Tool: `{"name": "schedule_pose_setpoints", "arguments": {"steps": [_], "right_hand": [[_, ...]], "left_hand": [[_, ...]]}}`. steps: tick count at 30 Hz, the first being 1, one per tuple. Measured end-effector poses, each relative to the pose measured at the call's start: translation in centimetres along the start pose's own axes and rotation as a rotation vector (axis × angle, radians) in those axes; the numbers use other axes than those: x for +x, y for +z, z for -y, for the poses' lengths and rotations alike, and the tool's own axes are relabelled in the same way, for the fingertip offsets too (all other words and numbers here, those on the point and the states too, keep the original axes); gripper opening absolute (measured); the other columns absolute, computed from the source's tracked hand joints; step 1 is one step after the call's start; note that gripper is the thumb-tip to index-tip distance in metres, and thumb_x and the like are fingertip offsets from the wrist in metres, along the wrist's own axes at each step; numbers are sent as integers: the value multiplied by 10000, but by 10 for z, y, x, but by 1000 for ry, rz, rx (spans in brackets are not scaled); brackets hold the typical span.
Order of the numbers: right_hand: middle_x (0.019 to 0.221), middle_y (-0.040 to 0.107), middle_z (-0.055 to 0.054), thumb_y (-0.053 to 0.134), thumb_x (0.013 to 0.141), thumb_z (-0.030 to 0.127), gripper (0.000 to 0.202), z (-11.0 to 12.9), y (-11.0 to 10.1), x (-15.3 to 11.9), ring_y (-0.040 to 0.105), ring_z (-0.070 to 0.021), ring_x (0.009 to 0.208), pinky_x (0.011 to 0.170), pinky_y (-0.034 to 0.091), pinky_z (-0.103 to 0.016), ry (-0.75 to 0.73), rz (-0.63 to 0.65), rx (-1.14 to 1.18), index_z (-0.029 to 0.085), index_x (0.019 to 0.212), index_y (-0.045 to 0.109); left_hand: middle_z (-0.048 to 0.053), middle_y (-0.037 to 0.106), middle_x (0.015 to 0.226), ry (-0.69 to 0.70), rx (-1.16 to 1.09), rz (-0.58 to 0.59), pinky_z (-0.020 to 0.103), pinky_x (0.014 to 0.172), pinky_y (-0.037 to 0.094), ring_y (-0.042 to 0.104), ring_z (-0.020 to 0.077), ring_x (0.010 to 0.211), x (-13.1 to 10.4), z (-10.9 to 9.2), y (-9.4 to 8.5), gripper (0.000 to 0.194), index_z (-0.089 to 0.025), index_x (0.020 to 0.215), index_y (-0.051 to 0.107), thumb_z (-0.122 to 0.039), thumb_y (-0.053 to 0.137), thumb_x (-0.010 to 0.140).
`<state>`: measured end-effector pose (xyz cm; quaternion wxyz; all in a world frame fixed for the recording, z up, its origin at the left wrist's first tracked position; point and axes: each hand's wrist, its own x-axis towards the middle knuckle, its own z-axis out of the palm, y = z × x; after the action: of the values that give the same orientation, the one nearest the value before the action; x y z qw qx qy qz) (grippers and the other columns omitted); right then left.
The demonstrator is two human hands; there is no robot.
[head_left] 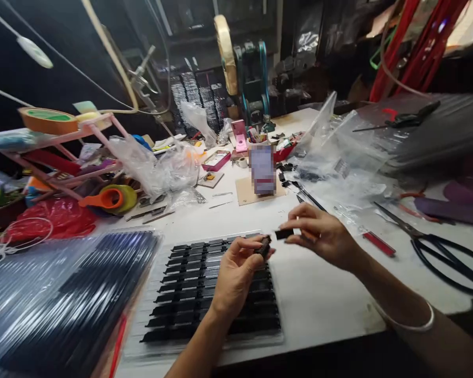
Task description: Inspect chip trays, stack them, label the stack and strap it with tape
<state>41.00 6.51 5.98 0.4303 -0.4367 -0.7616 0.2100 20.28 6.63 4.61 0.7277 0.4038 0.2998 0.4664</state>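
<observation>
Above the right part of a clear plastic tray (278, 315), my left hand (236, 273) pinches a small black ridged part (264, 247) between thumb and fingers. Rows of black parts (185, 286) fill the tray, some with fine teeth or coils, partly hidden by my left hand and forearm. A short distance to the right, my right hand (327, 236) grips a small black rectangular piece (284, 234) by its end. The two held pieces are close together, with a narrow gap between them. Their exact kind is too small to make out.
Large black scissors (445, 257) and a red bar-shaped object (379, 244) lie to the right. Plastic-wrapped black strips (82, 294) occupy the left. A phone-like screen (263, 169) stands behind my hands. Clear bags (161, 168) and a pink rack (98, 126) are at the back left.
</observation>
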Motion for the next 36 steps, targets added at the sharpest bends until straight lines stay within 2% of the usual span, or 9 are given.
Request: {"name": "schedule_pose_setpoints", "arguments": {"steps": [4, 7, 11, 13, 16, 20, 23, 27, 36], "right_hand": [[816, 530, -28, 562, 830, 189, 121, -17, -5, -14, 512, -118, 660, 604, 414, -257, 250, 307, -349, 175, 727, 624], [853, 550, -41, 624, 800, 231, 62, -21, 1, -28, 530, -148, 719, 632, 414, -273, 285, 436, -455, 170, 789, 615], [872, 588, -38, 501, 886, 418, 256, -32, 1, -19, 552, -177, 819, 761, 396, -322, 259, 343, -501, 195, 839, 618], [842, 602, -38, 413, 936, 308, 255, -44, 3, -6, 560, -160, 784, 727, 389, -294, 357, 287, -585, 184, 817, 601], [841, 608, -65, 476, 887, 219, 139, -62, 14, 9, 555, -182, 780, 693, 377, -293, 447, 243, -689, 157, 823, 583], [875, 591, -112, 489, 865, 181, 98, -72, 36, 8, 529, -239, 828, 729, 351, -340, 446, 207, -756, 128, 847, 569], [922, 575, -143, 406, 892, 135, 163, -72, 42, 1, 504, -258, 871, 761, 335, -359, 402, 197, -771, 112, 869, 566], [925, 578, -143, 401, 898, 132, 184, -73, 35, -1, 504, -251, 881, 785, 350, -349, 358, 208, -713, 104, 864, 579], [903, 628, -40, 463, 880, 142, 171, -80, 3, 5, 577, -136, 818, 740, 415, -222, 419, 182, -505, 159, 859, 632]], "left_hand": [[32, 597, 1156, 32, 127, -35, 329, 917, 461, 624, 179, 955, 2, 3, -4, 207, -195, 852, 626, -199, 747, 683], [28, 571, 1201, 5, 161, -10, 282, 900, 468, 601, 159, 977, 3, 5, -6, 450, -259, 1091, 601, -172, 748, 676], [62, 516, 1275, -31, 233, 11, 292, 933, 446, 576, 183, 1018, 2, 6, -5, 585, -237, 1206, 566, -178, 757, 656], [69, 541, 1243, -57, 234, 15, 289, 910, 457, 577, 191, 1020, 2, 7, -5, 575, -229, 1196, 570, -191, 760, 654], [67, 554, 1233, -82, 194, 27, 286, 869, 478, 601, 188, 992, 3, 8, -6, 567, -251, 1186, 562, -182, 756, 658], [78, 471, 1321, -97, 202, 53, 207, 560, 493, 621, 88, 664, 2, 9, -7, 550, -285, 1184, 550, -177, 732, 676], [80, 446, 1338, -106, 192, 68, 178, 529, 463, 595, 61, 641, 2, 9, -6, 563, -280, 1195, 536, -158, 726, 678], [80, 441, 1340, -146, 159, 76, 209, 608, 484, 612, 83, 687, 1, 8, -4, 526, -269, 1192, 532, -189, 715, 706], [113, 536, 1222, -156, 152, 35, 174, 429, 341, 565, 57, 530, 3, 5, -3, 365, -204, 1137, 553, -284, 638, 792]]}}
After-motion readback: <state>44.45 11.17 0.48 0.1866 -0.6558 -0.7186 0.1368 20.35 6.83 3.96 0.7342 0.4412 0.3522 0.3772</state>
